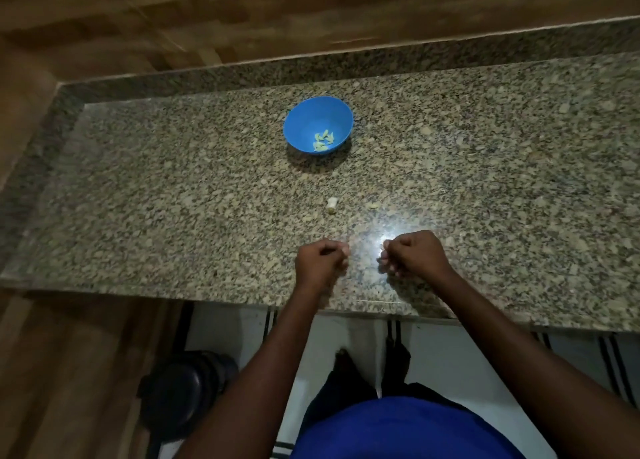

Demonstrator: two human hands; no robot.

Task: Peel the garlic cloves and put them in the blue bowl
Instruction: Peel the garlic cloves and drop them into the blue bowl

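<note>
- The left hand (320, 263), low centre of the frame, has its fingers curled into a loose fist over the near part of the counter; whether they pinch anything cannot be told, since whatever might lie at the fingertips is too small and blurred.
- The right hand (412, 254), just to the right of it, is curled the same way, fingertips turned toward the left hand; something pale shows at its fingertips, but whether that is a garlic clove, a skin or only the glare on the stone is unclear.
- The two hands are near each other but apart, with a bright reflection on the stone between them.
- Above the hands, near the middle of the frame, a small pale garlic piece (332, 204) lies on the granite counter (173, 199), and a second pale scrap (373, 205) lies to its right.
- Further up, centre of the frame, the blue bowl (304, 119) stands on the counter, well apart from the hands, with several peeled cloves (323, 140) at its bottom.
- Lower left, a dark round object (180, 393) sits on the floor below the counter edge.
</note>
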